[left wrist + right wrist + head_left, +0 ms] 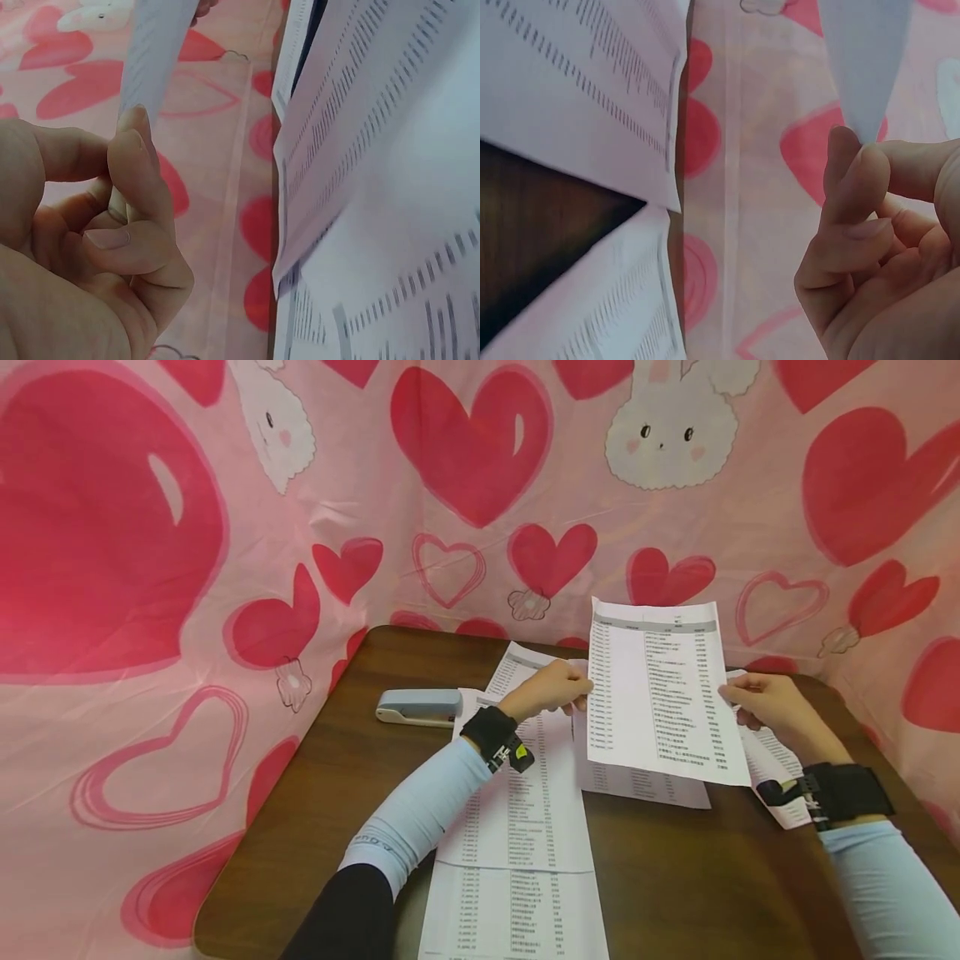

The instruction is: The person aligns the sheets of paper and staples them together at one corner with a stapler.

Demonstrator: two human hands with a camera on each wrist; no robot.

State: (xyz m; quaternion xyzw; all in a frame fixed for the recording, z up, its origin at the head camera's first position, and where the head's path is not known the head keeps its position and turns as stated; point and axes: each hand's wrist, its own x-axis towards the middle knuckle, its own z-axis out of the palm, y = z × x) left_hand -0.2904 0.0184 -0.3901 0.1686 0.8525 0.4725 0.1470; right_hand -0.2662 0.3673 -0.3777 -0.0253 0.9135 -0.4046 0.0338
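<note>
1. The left hand [551, 687] pinches the left edge of a printed sheet [654, 693] between thumb and fingers; the right hand [776, 706] pinches its right edge the same way; whether it is a single sheet or several together, I cannot tell.
2. That sheet is raised, print facing the wearer, over the far right part of the table [322, 827]; its lower edge hangs in front of a lower sheet [645, 787].
3. The work looks partway along: the left pile [525, 793] lies in overlapping layers; the right-hand papers [776, 768] lie partly behind the right hand; the raised sheet is not yet set down, which I judge the part left; the stapler [418, 703] is in neither hand, and any staples in the papers are too small to tell.
4. The stapler lies toward the far left corner, its right end just beside the left pile; whether they touch is unclear.
5. For moving, bare wood shows along the left edge and between the left pile and the right edge, nearer the wearer; the far edge is tighter, with a patterned cloth [480, 568] rising just behind it.
</note>
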